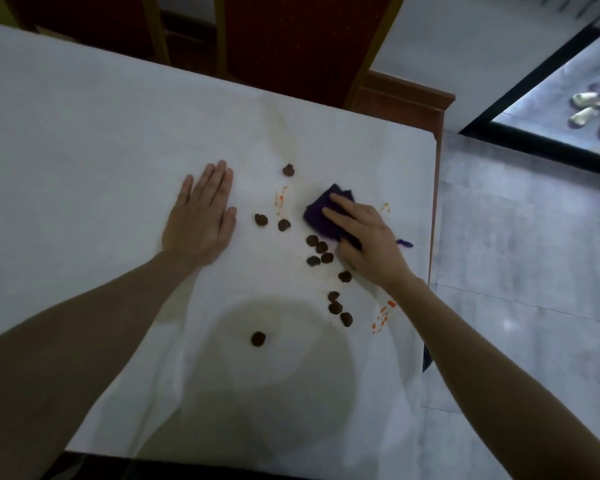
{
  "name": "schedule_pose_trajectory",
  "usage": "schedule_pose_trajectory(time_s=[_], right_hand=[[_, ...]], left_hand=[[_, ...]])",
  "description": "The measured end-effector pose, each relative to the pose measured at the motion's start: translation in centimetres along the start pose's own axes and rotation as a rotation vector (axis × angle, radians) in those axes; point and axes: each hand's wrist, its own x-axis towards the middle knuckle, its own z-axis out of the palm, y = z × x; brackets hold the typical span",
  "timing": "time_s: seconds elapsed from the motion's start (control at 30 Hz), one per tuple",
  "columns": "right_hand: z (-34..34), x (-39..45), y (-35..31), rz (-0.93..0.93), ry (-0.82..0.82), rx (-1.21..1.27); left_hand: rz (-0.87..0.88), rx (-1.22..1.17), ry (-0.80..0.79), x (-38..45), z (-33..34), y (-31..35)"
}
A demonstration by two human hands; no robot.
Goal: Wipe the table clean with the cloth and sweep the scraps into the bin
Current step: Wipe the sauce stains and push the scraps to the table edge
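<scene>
**Right hand presses purple cloth on white-covered table, scraps scattered between hands**

Left hand point(201, 216) lies flat on the white tablecloth point(84, 140), palm down, fingers straight and close together, thumb out to the right; it holds nothing. Left forearm runs in from the lower left corner.

Just right of the left hand: dark brown round scraps point(317, 245) scattered over the cloth-covered table. One sits up top near a faint stain, two sit between the hands, a cluster of four lies just beside the cloth's near-left edge, one more next to the right wrist, three in a short line below that, and one alone in the head shadow near the front edge. Small orange smears point(280, 199) show between the top scrap and the cloth; more orange flecks point(381, 317) lie under the right forearm, and a few just right of the right hand.

Right hand point(368, 237) rests on top of a dark purple cloth point(321, 216), fingers spread and slightly curled, pushing it down against the table; thumb tucked at the cloth's near edge. Cloth sticks out past the fingertips to the upper left, and a small purple tip shows right of the hand.

Right of the table: grey tiled floor point(516, 237). Red-backed chair point(291, 39) beyond the far edge. No bin identifiable.
</scene>
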Motion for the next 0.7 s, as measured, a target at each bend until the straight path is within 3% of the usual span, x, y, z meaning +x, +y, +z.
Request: schedule_pose_trajectory(time_s=[0.17,0.3,0.53,0.7], right_hand=[[-2.1,3.6,2.6,0.312,0.137,-0.069],[-0.3,6.0,0.2,0.253,0.093,-0.059],[2.1,-1.5,-4.7,0.053,-0.044,0.136],[-1.3,-2.1,-4.8,0.222,0.193,0.375]], left_hand=[[-0.001,-0.004,0.007,0.1,0.0,0.0],[0.003,0.005,0.005,0.0,0.0,0.0],[-0.006,0.001,-0.012,0.0,0.0,0.1],[-0.003,-0.012,-0.007,0.0,0.0,0.1]])
